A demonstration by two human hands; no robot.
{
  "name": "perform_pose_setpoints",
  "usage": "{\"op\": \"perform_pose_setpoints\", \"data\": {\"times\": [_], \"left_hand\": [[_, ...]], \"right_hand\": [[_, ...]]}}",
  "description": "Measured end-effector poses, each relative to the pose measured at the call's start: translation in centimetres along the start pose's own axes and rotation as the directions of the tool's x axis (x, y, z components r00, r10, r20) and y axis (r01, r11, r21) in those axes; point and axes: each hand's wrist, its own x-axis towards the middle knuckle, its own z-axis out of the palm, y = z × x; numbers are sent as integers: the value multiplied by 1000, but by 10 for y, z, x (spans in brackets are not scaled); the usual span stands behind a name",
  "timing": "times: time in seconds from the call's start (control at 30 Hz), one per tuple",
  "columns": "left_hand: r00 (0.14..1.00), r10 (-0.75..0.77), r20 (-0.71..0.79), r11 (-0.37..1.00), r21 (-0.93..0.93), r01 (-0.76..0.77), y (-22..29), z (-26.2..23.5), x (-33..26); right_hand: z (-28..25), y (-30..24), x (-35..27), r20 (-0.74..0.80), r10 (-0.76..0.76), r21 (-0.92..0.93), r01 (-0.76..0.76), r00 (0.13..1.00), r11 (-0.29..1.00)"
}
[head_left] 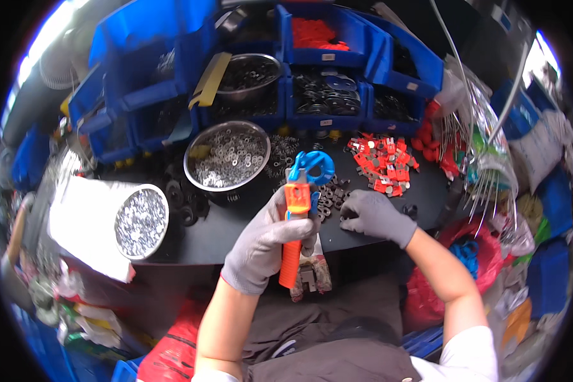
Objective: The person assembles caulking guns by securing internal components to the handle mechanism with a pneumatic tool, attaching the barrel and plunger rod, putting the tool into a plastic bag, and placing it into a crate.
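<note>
My left hand (261,239), in a grey glove, is wrapped round an orange-handled tool (291,258) held upright above the table's front edge. Its upper end carries a blue curved piece with a round opening (318,167). On the table beyond, my gloved right hand (377,215) bends its fingers down at the edge of a pile of small dark metal parts (328,197). Those fingertips are drawn together, and what lies between them is hidden. Farther back and to the right is a heap of small red-orange parts with metal pieces (385,164).
A metal bowl of washers (228,156) stands left of centre, and a white bowl of small silvery parts (141,221) sits at the left edge. Stacked blue bins (328,58) line the back. Thin metal rods (484,172) and a pink bag (426,286) are on the right.
</note>
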Motion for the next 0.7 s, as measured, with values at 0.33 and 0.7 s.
{"op": "perform_pose_setpoints", "data": {"times": [0.33, 0.7], "left_hand": [[999, -42, 32, 998, -38, 44, -30, 7, -7], [981, -174, 88, 863, 493, 109, -58, 54, 10]], "right_hand": [[-42, -22, -25, -248, 23, 302, 55, 969, 952], [-31, -75, -98, -527, 407, 779, 233, 746, 582]]}}
